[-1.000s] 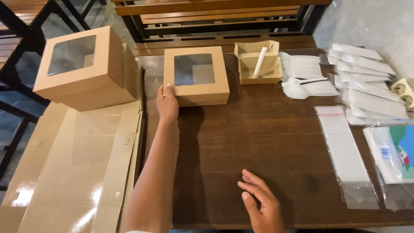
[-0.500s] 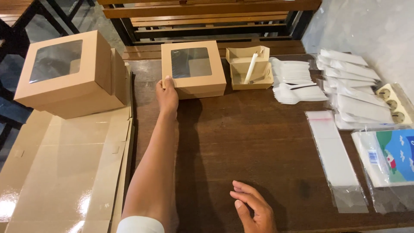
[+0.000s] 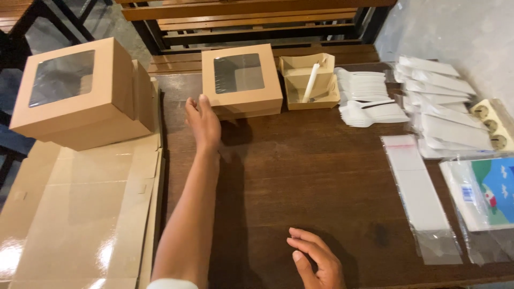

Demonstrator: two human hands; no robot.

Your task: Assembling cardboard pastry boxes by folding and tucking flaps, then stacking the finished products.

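Note:
My left hand [image 3: 203, 123] reaches across the dark wooden table [image 3: 310, 176], fingers extended, its fingertips touching the near left corner of a brown cardboard box with a clear window lid [image 3: 241, 80]. My right hand [image 3: 316, 259] rests near the table's front edge, fingers loosely spread, holding nothing. A larger window box [image 3: 75, 91] stands to the left on a stack of flat cardboard sheets [image 3: 80, 214].
An open small cardboard tray with a white stick inside [image 3: 310, 80] sits right of the box. White plastic cutlery [image 3: 369, 99], white packets [image 3: 444, 101] and clear sleeves [image 3: 420, 192] lie at the right. A power strip [image 3: 495, 123] is at the far right.
My left hand stays at the window box's near left corner. My right hand stays near the front edge. The view has shifted, moving everything rightward in frame.

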